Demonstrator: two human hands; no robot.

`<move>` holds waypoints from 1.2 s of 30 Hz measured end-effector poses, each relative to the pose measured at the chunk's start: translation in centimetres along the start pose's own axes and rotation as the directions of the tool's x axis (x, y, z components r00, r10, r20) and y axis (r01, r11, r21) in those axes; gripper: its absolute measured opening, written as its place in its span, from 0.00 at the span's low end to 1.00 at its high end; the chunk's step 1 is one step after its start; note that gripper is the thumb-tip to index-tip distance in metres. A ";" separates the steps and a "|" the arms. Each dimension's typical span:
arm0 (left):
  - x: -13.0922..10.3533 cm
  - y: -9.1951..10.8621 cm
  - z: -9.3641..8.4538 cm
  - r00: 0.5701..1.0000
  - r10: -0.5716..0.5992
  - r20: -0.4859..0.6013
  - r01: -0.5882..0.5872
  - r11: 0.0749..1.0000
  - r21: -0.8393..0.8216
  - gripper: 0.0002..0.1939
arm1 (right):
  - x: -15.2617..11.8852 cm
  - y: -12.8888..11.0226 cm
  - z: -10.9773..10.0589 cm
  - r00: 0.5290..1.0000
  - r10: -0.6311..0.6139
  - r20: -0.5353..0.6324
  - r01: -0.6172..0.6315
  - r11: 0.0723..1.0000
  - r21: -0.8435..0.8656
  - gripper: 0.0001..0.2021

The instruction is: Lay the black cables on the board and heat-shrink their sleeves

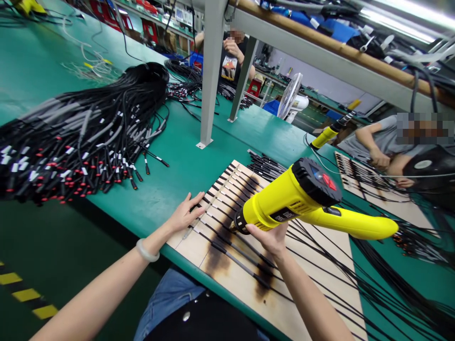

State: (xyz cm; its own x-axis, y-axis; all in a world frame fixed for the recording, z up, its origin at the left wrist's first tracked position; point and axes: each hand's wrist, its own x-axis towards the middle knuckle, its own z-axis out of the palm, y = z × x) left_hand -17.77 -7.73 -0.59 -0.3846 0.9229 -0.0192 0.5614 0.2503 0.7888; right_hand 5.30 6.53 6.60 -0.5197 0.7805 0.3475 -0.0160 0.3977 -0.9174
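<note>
My right hand (273, 240) is wrapped round the barrel of a yellow heat gun (273, 201) from below, and the handle sticks out to the right. The nozzle points down and left at the black cables (227, 222) laid side by side on a wooden board (320, 246). Dark scorch marks run across the board under the cables. My left hand (186, 213) lies at the board's left edge with its fingers stretched out, by the cable ends. Whether its fingertips press on a cable, I cannot tell.
A thick bundle of black cables (103, 123) with red and white ends lies to the left. A grey post (211, 76) stands on the green table (156, 208). At the right, a co-worker's hands (382, 158) are at another board, near a second yellow heat gun (324, 137).
</note>
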 end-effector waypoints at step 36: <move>-0.3 0.2 0.0 1.000 -0.019 -0.010 0.019 0.999 -0.033 0.45 | 0.6 0.3 1.0 1.000 0.026 0.009 -0.026 0.999 0.038 0.22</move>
State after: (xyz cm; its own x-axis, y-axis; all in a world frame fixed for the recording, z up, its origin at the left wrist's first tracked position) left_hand -17.51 -8.00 -0.45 -0.4023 0.9150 -0.0284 0.5297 0.2580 0.8080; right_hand 4.09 6.64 6.33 -0.5272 0.7865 0.3217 -0.0349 0.3582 -0.9330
